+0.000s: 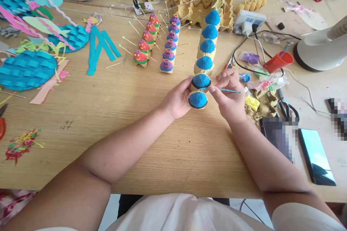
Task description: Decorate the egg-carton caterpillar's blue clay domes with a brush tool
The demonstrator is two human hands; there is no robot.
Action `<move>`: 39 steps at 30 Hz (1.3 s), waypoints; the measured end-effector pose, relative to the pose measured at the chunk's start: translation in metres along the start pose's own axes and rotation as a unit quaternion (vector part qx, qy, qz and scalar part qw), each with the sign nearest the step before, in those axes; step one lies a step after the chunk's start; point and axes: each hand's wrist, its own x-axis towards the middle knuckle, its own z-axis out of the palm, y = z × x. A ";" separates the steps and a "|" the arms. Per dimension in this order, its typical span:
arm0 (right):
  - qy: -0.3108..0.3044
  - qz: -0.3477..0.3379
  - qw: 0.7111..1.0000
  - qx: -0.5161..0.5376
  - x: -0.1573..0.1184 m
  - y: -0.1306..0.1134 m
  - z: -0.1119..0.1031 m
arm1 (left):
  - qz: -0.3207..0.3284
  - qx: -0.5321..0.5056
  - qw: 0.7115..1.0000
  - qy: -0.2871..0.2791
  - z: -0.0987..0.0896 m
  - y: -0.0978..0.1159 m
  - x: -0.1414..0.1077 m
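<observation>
A strip of egg carton [204, 64] with several bumps coloured blue runs away from me over the table. My left hand [180, 97] is closed on the left side of its near end. Dark bands edge the front of the two nearest bumps. In my right hand [230, 95] a thin blue stick tool [229, 90] is pinched, its tip touching the strip beside the second bump. To the left stand a purple-and-blue carton strip [168, 55] and a red-and-green carton strip [143, 46], both with drawn faces and pin-like sticks.
Bare egg cartons [193, 1] lie at the back. Scissors [284, 106], a red cup [278, 62], clay packets [252, 103] and a phone [317, 157] are on the right. Blue woven paper discs [27, 69] and paper strips [94, 50] lie left. A power strip [251, 20] trails cables.
</observation>
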 end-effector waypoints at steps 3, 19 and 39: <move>0.001 0.002 1.000 0.001 0.000 0.000 0.000 | -0.001 -0.003 1.000 -0.005 0.001 0.001 0.000; -0.025 0.008 0.999 0.018 0.001 -0.003 0.000 | 0.008 0.015 1.000 -0.004 -0.006 -0.001 0.003; -0.008 -0.027 0.999 0.020 0.000 0.002 -0.001 | 0.052 0.039 0.998 -0.022 -0.007 -0.005 0.005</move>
